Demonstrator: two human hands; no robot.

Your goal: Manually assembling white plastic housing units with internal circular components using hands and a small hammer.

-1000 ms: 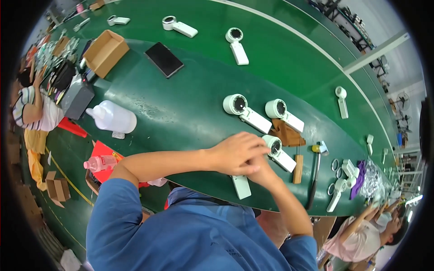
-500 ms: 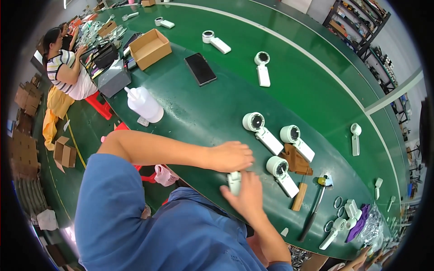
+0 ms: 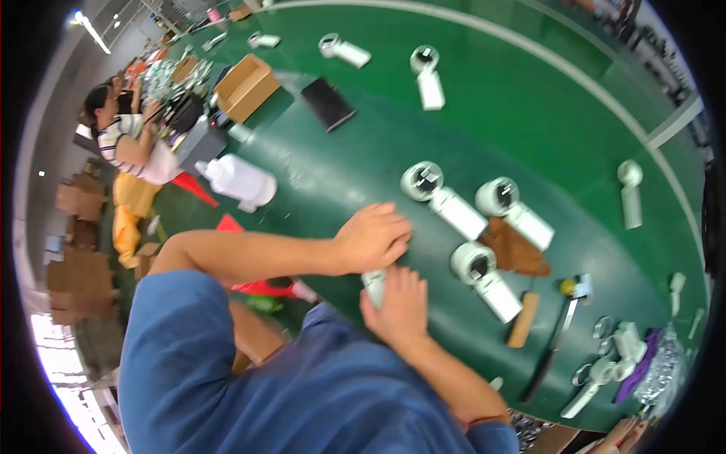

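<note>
Place: a factory assembly workshop was shown.
Bench: a long green work table (image 3: 529,113) was laid with many identical white handheld devices (image 3: 442,198).
Tools: a wooden-handled hammer (image 3: 529,314) and loose parts were spread about.
Supplies: an open cardboard box (image 3: 243,87) and a white plastic jug (image 3: 238,181) were set out.
Staff: another seated worker (image 3: 125,144) was seen.
</note>
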